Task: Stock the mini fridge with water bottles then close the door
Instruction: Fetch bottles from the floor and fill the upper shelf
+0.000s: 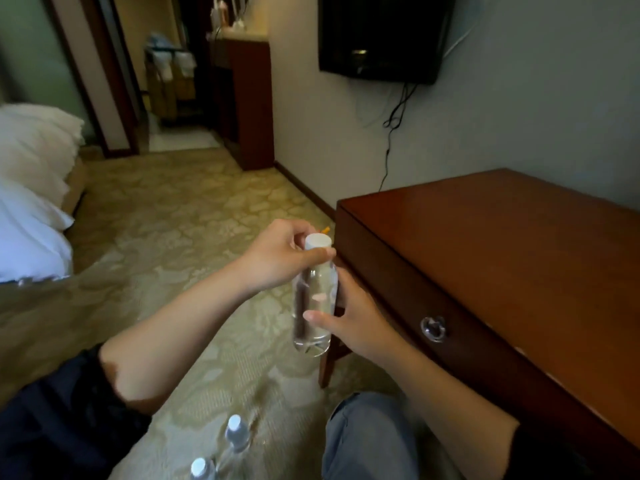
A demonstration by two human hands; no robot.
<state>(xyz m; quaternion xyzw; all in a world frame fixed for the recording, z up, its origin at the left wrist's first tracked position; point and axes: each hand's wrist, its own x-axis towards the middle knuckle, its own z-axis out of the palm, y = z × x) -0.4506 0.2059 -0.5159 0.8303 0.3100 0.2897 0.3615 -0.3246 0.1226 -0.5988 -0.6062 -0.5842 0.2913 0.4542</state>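
A clear water bottle (313, 299) with a white cap is held upright in front of me, above the carpet. My left hand (277, 258) grips its neck just under the cap. My right hand (349, 320) wraps round the lower body from the right side. Two more capped bottles (237, 433) (201, 469) stand on the carpet near the bottom edge. No mini fridge is in view.
A low wooden table (502, 258) with a drawer knob (433, 329) stands to the right, close to the held bottle. A bed with white pillows (31, 188) lies on the left. A wall television (381, 32) hangs above. My knee (367, 441) is at the bottom.
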